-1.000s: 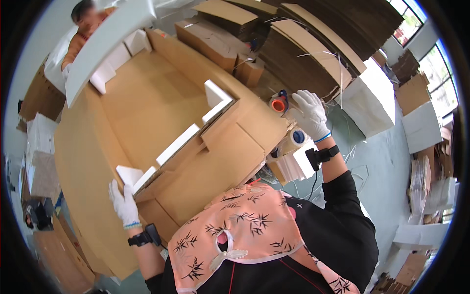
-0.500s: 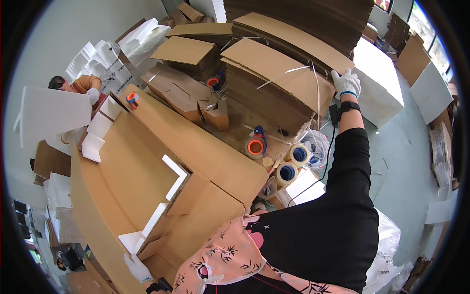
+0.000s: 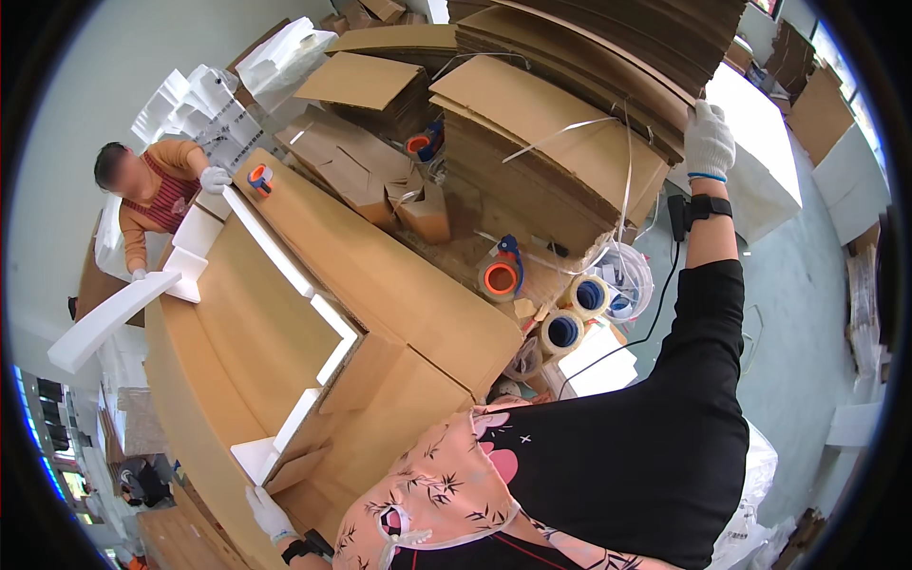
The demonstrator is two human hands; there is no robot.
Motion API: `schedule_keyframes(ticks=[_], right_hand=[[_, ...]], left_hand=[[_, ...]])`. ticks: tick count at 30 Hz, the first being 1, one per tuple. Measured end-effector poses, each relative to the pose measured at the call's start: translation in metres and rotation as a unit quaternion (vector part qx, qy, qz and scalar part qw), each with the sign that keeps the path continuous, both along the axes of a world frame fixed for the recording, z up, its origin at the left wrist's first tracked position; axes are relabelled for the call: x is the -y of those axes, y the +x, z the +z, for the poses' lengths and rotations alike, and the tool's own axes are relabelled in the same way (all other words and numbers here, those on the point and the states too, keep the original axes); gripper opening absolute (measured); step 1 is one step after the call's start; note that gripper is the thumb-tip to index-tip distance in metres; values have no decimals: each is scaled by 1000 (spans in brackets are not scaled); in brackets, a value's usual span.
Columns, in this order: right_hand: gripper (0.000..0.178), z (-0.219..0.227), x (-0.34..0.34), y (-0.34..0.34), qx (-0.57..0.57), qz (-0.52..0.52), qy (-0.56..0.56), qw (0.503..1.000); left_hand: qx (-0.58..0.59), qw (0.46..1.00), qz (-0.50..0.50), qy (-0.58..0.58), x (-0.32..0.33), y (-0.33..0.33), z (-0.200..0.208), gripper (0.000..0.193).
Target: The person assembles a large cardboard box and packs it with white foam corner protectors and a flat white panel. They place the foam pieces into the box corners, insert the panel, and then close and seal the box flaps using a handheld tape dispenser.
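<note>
A tall stack of flattened cardboard sheets [image 3: 560, 142] fills the upper middle of the view, its top sheet crossed by loose white strapping bands [image 3: 570, 128]. In front of it a large open cardboard box [image 3: 285, 332] lies across the table [image 3: 171, 399], its flaps spread toward the person and white foam blocks [image 3: 334, 334] set along its inner edges.

The person's right arm, in a black sleeve, reaches up and away to the far right corner of the stack. The right hand [image 3: 709, 140], in a white work glove, rests on the edge of the upper sheets; the grip looks curled over that edge, though whether it actually clamps a sheet cannot be told. A dark band sits on the wrist just below the glove.

The left hand [image 3: 268, 514], also gloved in white, is low at the near end of the box, just beside a white foam corner piece [image 3: 255, 458] and touching the box's flap; its grip looks loose, with the fingers laid flat.

Between box and stack stand an orange tape dispenser [image 3: 501, 275] and several rolls of tape [image 3: 570, 328], close together.

At the far end of the table a co-worker in an orange top [image 3: 152, 195] handles foam pieces.
</note>
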State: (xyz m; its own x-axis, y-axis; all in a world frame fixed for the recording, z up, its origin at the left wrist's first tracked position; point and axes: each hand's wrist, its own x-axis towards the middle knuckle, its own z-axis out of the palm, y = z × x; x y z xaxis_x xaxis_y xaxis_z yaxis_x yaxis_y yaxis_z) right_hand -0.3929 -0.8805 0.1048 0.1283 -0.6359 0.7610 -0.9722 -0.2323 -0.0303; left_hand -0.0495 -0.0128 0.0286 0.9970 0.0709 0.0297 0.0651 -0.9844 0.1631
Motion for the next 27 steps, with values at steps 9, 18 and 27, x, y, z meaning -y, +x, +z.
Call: schedule_keyframes(ticks=[9,18,27], right_hand=[[23,94,-198,54,343,352,234,839],[28,58,-352,139,531,629,478,308],[33,29,-395,188,344,583,634,374]], left_hand=[[233,965,-119,8,-30,6,35,40],[92,559,-97,-819,-1,39,109,59],[-25,302,-378,-875,-71,24,110,61]])
